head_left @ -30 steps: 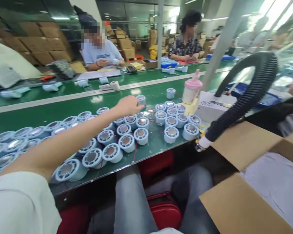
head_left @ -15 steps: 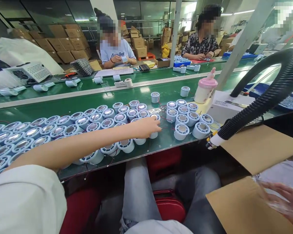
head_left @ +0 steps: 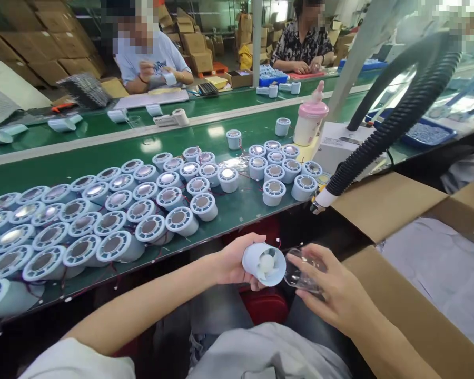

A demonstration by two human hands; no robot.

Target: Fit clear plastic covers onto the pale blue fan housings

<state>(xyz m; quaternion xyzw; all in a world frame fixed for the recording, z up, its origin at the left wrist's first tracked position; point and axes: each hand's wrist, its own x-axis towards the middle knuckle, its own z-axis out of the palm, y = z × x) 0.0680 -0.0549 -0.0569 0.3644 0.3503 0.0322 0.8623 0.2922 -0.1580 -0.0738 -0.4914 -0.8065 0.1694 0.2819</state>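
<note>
My left hand [head_left: 235, 260] is closed around a light-blue cylindrical fan housing [head_left: 265, 264], tilted so its open end faces right and shows pale blades inside. Close to that open end, my right hand [head_left: 337, 292] grips a clear plastic cup [head_left: 305, 271] by its side. A narrow gap seems to separate the cup's rim from the housing. Both hands are over my lap, below the edge of the green worktable [head_left: 205, 243]. More fan housings [head_left: 180, 221] stand there in rows, round slotted ends up, with thin dark red wires among them.
A black flexible hose [head_left: 383, 134] arches over the right side, its nozzle near a smaller housing group [head_left: 274, 192]. An open cardboard box [head_left: 395, 197] with white sheeting sits at right. Behind are a pink-lidded cup [head_left: 308, 123] and two co-workers across the line.
My left hand has left the table rows with a fan housing and come to my lap. My right hand has moved from the cardboard box to beside it, holding the clear cup.
</note>
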